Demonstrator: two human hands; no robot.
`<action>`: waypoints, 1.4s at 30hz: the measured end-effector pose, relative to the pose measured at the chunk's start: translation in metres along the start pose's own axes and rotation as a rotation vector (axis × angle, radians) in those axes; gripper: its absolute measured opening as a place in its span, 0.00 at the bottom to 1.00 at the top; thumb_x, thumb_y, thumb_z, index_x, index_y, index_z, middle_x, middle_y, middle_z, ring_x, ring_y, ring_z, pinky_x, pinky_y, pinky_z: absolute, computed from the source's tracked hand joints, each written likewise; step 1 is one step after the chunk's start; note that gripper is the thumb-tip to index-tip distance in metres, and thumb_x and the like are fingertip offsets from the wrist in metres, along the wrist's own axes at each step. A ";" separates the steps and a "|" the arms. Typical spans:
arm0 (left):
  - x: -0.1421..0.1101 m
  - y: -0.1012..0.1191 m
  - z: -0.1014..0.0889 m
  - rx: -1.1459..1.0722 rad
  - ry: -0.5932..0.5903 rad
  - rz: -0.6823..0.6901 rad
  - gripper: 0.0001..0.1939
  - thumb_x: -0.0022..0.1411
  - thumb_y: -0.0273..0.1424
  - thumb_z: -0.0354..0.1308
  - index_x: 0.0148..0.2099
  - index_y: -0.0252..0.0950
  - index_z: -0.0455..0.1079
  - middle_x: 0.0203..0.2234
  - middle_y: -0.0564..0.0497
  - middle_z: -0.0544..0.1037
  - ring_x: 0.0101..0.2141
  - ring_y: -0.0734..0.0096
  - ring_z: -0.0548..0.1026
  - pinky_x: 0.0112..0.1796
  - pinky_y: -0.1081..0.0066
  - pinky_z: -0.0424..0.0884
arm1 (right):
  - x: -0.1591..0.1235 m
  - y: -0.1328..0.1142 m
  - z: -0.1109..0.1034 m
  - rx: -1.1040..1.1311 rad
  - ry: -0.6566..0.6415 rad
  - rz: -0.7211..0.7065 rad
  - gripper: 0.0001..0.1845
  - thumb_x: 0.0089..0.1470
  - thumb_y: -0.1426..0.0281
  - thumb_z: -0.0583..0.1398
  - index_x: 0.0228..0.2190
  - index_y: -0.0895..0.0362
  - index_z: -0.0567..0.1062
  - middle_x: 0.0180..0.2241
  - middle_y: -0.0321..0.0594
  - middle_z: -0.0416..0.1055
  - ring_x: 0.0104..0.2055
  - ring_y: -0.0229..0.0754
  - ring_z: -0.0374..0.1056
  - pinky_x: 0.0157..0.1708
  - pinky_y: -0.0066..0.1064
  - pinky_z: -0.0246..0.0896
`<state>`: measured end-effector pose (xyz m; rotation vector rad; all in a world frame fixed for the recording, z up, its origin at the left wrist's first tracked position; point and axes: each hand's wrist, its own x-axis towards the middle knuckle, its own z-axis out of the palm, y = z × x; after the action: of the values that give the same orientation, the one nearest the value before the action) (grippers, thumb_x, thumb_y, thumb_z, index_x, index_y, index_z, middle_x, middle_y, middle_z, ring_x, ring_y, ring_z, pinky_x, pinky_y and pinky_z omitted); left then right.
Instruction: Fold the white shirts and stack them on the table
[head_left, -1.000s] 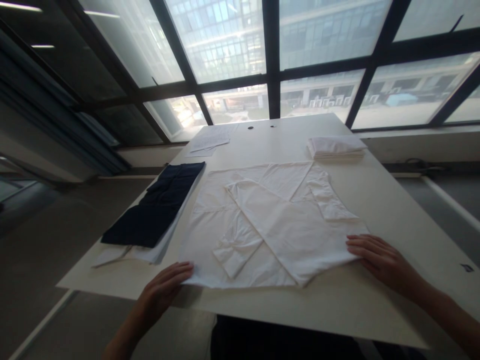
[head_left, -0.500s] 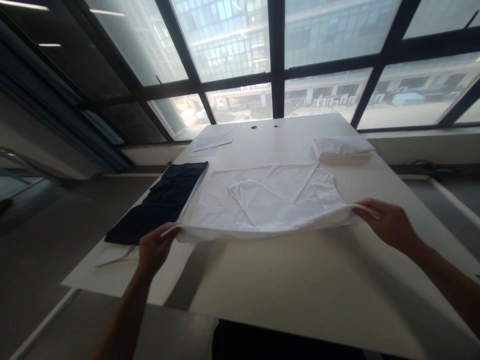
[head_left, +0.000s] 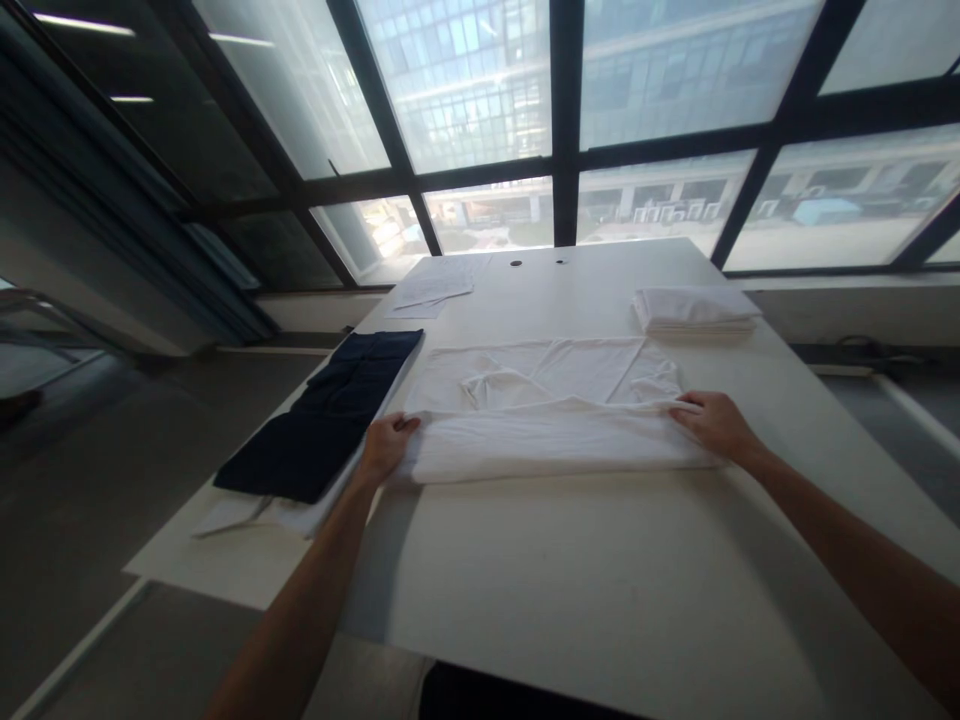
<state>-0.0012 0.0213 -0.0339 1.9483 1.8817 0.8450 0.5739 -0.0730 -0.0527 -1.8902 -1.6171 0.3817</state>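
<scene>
A white garment, which looks like a shirt (head_left: 555,440), lies on the table with its near part folded back over the rest. My left hand (head_left: 388,445) pinches the left end of the folded edge, close beside the dark cloth. At the right end of the same edge, my right hand (head_left: 712,420) is closed on the fabric. Between my hands the edge runs nearly straight, with a slight peak in the middle. Beyond the fold, the upper layer shows creases and diagonal fold lines.
Dark navy folded clothing (head_left: 330,420) lies left of the shirt on top of white cloth (head_left: 232,515). A folded white stack (head_left: 697,312) sits at the back right of the white table (head_left: 570,570). Paper sheets (head_left: 431,287) lie at the back left, before large windows.
Both hands have moved forward and inward with the shirt's near edge. That edge now lies over the shirt as a flat fold, where before it was lifted at the front.
</scene>
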 end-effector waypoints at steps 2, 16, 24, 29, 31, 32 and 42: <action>0.000 -0.004 0.001 0.027 0.004 0.001 0.22 0.55 0.50 0.57 0.24 0.35 0.69 0.18 0.54 0.69 0.24 0.72 0.64 0.26 0.72 0.56 | -0.002 0.002 0.001 0.010 -0.004 0.003 0.18 0.48 0.56 0.60 0.31 0.57 0.83 0.33 0.45 0.82 0.38 0.55 0.77 0.40 0.40 0.69; -0.018 -0.016 -0.013 0.132 -0.141 -0.006 0.25 0.59 0.52 0.52 0.29 0.34 0.74 0.22 0.51 0.75 0.27 0.67 0.70 0.31 0.71 0.61 | -0.019 0.011 -0.002 -0.036 -0.081 -0.013 0.15 0.49 0.59 0.61 0.29 0.55 0.83 0.31 0.44 0.82 0.34 0.52 0.77 0.35 0.36 0.67; -0.021 -0.020 -0.007 0.252 -0.068 0.031 0.24 0.65 0.51 0.49 0.31 0.36 0.71 0.24 0.50 0.76 0.28 0.66 0.72 0.30 0.72 0.60 | -0.020 0.016 -0.001 -0.147 -0.066 -0.033 0.14 0.51 0.59 0.61 0.30 0.53 0.83 0.32 0.45 0.82 0.34 0.51 0.77 0.34 0.34 0.66; -0.026 -0.011 -0.007 0.476 0.004 0.032 0.21 0.67 0.48 0.50 0.40 0.36 0.74 0.33 0.43 0.79 0.34 0.58 0.76 0.34 0.69 0.65 | -0.032 0.013 0.009 -0.376 0.027 -0.021 0.13 0.54 0.60 0.61 0.36 0.54 0.82 0.32 0.47 0.80 0.35 0.53 0.75 0.34 0.38 0.66; -0.027 0.003 -0.007 0.481 0.091 0.153 0.22 0.68 0.45 0.50 0.49 0.34 0.73 0.42 0.39 0.79 0.43 0.53 0.77 0.43 0.63 0.70 | -0.040 0.000 0.013 -0.438 0.152 -0.096 0.17 0.57 0.61 0.61 0.44 0.56 0.80 0.40 0.53 0.79 0.42 0.58 0.74 0.40 0.44 0.68; -0.028 0.013 -0.004 0.453 0.108 0.249 0.23 0.69 0.44 0.49 0.54 0.32 0.72 0.47 0.37 0.78 0.49 0.51 0.75 0.49 0.60 0.69 | -0.044 -0.010 0.016 -0.437 0.208 -0.157 0.19 0.58 0.62 0.60 0.48 0.56 0.79 0.45 0.55 0.78 0.47 0.61 0.72 0.44 0.48 0.67; -0.075 0.101 0.082 0.453 -0.450 0.611 0.30 0.78 0.44 0.36 0.74 0.38 0.52 0.72 0.44 0.53 0.71 0.51 0.49 0.66 0.44 0.49 | -0.064 -0.157 0.128 -0.125 -0.035 -0.645 0.27 0.69 0.66 0.49 0.67 0.54 0.61 0.70 0.48 0.56 0.72 0.56 0.49 0.67 0.57 0.48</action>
<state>0.1307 -0.0470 -0.0531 2.7647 1.2944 0.0595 0.3633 -0.0906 -0.0653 -1.3365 -2.1934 0.0375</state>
